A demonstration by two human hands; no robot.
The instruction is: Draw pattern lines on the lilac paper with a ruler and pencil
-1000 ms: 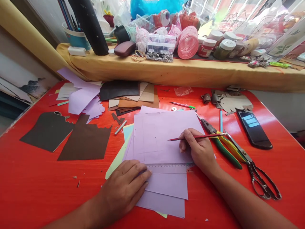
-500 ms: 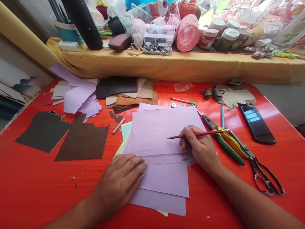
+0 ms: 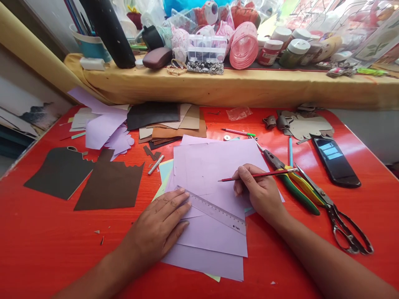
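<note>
My left hand [image 3: 166, 218] lies flat with fingers stretched out, its fingertips on the left end of a clear ruler [image 3: 215, 209]. The ruler slants down to the right across stacked lilac paper sheets [image 3: 215, 162]. Faint pencil lines show on the top sheet. In my right hand [image 3: 258, 187] is a dark red pencil [image 3: 271, 173], pinched between thumb and fingers. Its tip points left, over the top sheet; whether it touches the paper I cannot tell.
Green-and-yellow pliers [image 3: 299, 193], scissors [image 3: 338, 224] and a phone [image 3: 336, 161] lie at the right. Brown leather pieces [image 3: 110, 185] and lilac paper scraps [image 3: 104, 128] are at the left. Leather sheets [image 3: 154, 116] are stacked behind. A cloth-covered ledge [image 3: 249, 87] holds jars and boxes.
The ruler has turned from nearly level to slanting, its right end swinging down toward me. My left fingers have shifted slightly up with its left end. My right hand stays almost still.
</note>
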